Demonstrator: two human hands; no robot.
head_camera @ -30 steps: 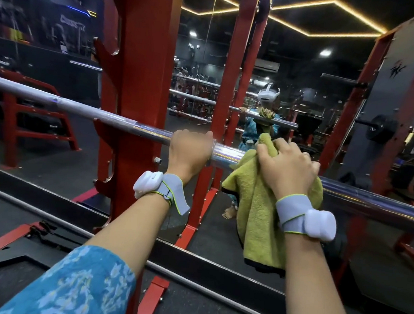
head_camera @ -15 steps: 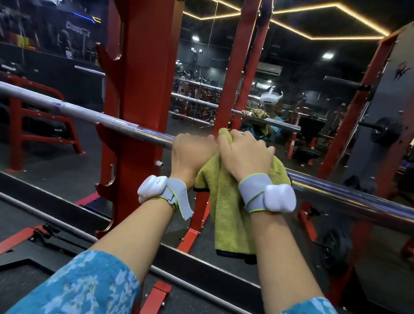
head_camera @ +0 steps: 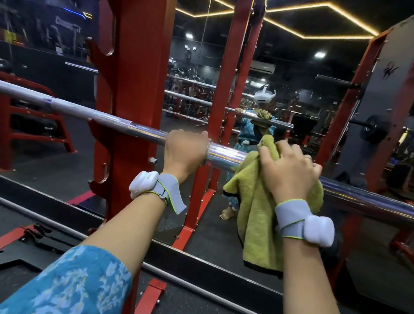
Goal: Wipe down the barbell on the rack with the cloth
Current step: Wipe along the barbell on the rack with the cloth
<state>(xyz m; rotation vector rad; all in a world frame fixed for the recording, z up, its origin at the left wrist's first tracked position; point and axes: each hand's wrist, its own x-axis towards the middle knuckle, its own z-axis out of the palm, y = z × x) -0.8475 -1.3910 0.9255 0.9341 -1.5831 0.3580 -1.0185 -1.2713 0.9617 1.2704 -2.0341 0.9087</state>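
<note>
Bar (head_camera: 80,111) is lying across the red rack (head_camera: 138,77), sloping down to the right. Left hand (head_camera: 185,152) is gripping the bar bare. Right hand (head_camera: 289,170) is curling over the green cloth (head_camera: 257,222), clamping it on the bar nearby; the cloth's tail is hanging below.

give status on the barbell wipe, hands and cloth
Left hand grips the bare barbell. Right hand holds the green cloth draped over it. Red rack upright stands behind the bar, beyond the first hand.
</note>
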